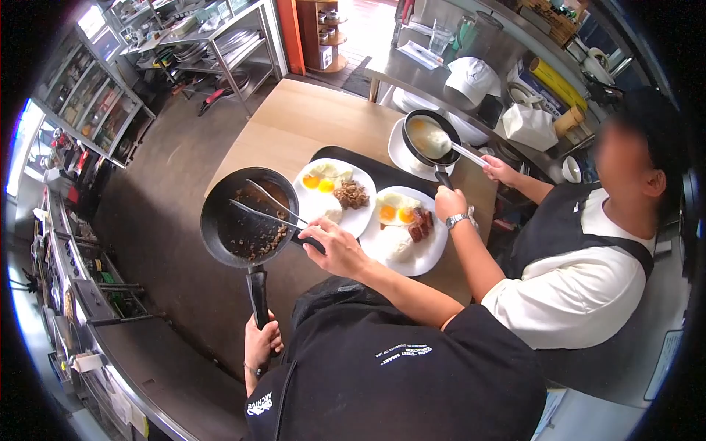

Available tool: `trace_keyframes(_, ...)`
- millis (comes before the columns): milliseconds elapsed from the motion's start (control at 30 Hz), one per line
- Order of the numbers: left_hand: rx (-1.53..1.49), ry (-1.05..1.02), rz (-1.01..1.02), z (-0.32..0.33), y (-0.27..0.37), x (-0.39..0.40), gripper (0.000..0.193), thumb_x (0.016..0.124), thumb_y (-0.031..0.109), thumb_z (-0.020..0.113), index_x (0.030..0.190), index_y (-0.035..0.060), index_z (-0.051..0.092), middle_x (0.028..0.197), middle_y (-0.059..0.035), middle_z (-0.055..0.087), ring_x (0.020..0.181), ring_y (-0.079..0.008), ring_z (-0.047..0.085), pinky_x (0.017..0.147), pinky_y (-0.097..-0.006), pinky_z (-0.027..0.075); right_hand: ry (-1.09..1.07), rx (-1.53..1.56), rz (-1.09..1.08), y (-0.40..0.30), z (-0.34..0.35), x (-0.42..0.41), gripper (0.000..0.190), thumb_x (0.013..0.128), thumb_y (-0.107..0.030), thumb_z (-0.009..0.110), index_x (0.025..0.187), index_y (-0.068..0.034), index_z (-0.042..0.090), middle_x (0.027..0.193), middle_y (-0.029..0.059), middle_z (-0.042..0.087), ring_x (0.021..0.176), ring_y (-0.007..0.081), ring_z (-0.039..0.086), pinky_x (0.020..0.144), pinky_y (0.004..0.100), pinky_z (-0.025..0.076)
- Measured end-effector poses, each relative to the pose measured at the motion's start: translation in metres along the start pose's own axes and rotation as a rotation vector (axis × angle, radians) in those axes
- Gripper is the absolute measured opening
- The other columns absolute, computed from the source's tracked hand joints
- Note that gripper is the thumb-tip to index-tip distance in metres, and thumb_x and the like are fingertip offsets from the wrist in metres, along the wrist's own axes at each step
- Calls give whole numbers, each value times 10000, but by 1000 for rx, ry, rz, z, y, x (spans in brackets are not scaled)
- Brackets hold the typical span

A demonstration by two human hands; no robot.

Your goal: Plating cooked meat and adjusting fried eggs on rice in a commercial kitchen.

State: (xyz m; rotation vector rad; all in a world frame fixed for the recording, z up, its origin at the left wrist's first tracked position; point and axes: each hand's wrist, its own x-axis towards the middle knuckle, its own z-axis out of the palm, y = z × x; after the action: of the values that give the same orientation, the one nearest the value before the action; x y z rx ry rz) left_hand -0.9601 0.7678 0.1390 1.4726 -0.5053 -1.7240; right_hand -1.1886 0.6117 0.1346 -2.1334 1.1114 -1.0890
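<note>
My left hand [263, 337] grips the black handle of a frying pan [226, 220], which is held up by the left side of the table. Brown sauce and small cooked meat bits cling to the pan's inside. My right hand [336, 251] holds metal tongs [267, 212], their arms apart over the pan. Just right of the pan is a white plate [361, 220] with two fried eggs [319, 183], chopped browned meat [351, 195] and white rice [322, 208]. Nearer me, a second white plate [427, 259] carries two eggs [397, 214], reddish-brown meat pieces [421, 225] and rice [398, 245].
At right, a co-worker [568, 275] holds a small pan [431, 135] and a utensil [469, 153] above another white plate [395, 146]. A black tray [342, 153] lies on the wooden table [298, 118]. Cooking equipment [69, 259] lines the left; a steel counter [386, 66] stands behind.
</note>
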Motion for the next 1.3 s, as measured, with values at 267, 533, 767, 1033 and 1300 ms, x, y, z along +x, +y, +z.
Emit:
trace_keyframes(267,-21,10,14,-16,-8,0,152,868,28,525,973,84,430,576,9,396,404,-72,360,379,-243,355,-1,-33,-46,-13,17,2,147,813,-130,633,950,-78,624,990,98,581,825,278,618,684,376,520)
trace_keyframes(533,-48,5,31,-32,-19,-4,157,867,24,530,974,83,430,571,9,393,406,-70,356,382,-243,359,-58,-19,-58,-28,32,2,151,809,-125,633,950,-71,622,1013,104,578,878,296,614,724,383,520)
trace_keyframes(767,-49,10,14,-45,-21,-7,158,868,26,526,975,88,428,569,10,388,406,-73,355,384,-249,359,-92,52,2,-36,38,-7,142,813,-115,633,947,-71,622,1012,96,565,885,286,609,735,377,520)
trace_keyframes(1033,-40,-8,-1,-45,-16,-5,158,865,32,526,972,93,429,570,18,380,413,-72,360,388,-248,351,-73,106,13,-41,44,-15,122,809,-97,632,928,-73,621,987,87,565,868,276,613,723,365,522)
trace_keyframes(1300,3,-19,-5,-48,-12,1,158,862,36,523,976,90,428,576,19,383,417,-71,363,390,-242,351,-67,105,51,-37,41,-15,119,809,-89,636,927,-73,624,979,86,568,845,272,619,716,362,523)
